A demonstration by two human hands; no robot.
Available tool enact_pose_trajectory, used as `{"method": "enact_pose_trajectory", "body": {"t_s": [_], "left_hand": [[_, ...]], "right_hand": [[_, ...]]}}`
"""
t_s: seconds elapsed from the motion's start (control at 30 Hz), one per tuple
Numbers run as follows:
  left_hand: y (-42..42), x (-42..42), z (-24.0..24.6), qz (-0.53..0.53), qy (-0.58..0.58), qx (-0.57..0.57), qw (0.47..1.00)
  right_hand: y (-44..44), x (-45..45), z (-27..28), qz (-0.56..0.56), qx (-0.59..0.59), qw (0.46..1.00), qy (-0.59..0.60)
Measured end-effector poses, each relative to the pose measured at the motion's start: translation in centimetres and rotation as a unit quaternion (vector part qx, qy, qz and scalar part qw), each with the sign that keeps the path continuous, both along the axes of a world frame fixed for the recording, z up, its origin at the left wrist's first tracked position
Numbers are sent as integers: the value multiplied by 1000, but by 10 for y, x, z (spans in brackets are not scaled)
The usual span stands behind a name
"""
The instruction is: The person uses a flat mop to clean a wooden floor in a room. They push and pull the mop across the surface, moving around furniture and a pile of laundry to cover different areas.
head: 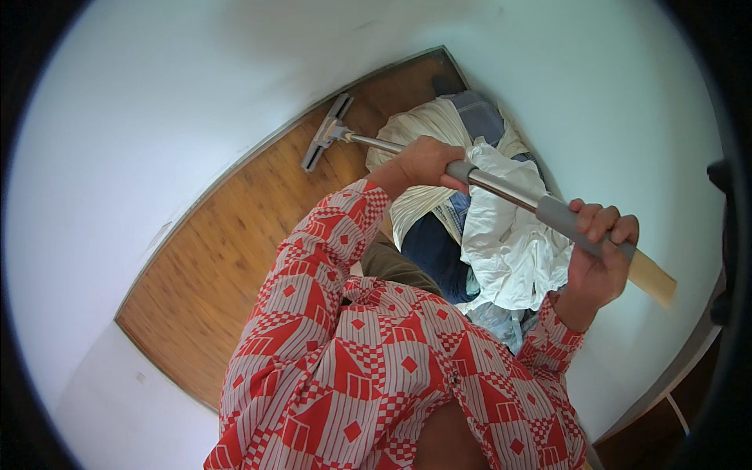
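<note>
A mop with a flat grey head and a steel telescopic pole slants across the view in front of me. My left hand is wrapped around the pole near its grey collar. Farther up, my right hand grips the grey sleeve, just below a beige end piece. The mop head is at the wood floor, close to the left wall's base; whether it presses on the floor is hard to tell. My fingers' undersides are partly hidden.
A heap of bundled fabric lies beneath the pole against the right wall, with a white cloth, a cream cloth sack and dark blue fabric. The left wall borders the floor. A dark brown surface shows at lower right.
</note>
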State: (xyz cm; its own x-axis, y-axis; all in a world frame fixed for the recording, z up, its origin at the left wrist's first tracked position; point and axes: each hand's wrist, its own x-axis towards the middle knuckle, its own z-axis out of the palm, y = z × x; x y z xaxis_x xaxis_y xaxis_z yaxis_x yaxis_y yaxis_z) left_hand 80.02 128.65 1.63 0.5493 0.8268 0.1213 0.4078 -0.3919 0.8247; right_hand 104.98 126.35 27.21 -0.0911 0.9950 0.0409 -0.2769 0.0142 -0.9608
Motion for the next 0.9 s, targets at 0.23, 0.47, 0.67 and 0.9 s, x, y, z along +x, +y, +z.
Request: {"method": "enact_pose_trajectory", "body": {"t_s": [0.23,0.47,0.67,0.9], "left_hand": [[15,-98,-37,3,-91,3,996],[-24,-122,-26,-42,-120,9,992],[-270,-760,65,-102,-75,27,992],[-410,-1214,72,-85,-21,33,996]], "right_hand": [[16,-130,-26,27,4,998,-55],[-48,-187,7,-13,51,991,-120],[-325,-803,74,-38,88,995,-39],[-468,-1227,55,-87,31,995,25]]}}
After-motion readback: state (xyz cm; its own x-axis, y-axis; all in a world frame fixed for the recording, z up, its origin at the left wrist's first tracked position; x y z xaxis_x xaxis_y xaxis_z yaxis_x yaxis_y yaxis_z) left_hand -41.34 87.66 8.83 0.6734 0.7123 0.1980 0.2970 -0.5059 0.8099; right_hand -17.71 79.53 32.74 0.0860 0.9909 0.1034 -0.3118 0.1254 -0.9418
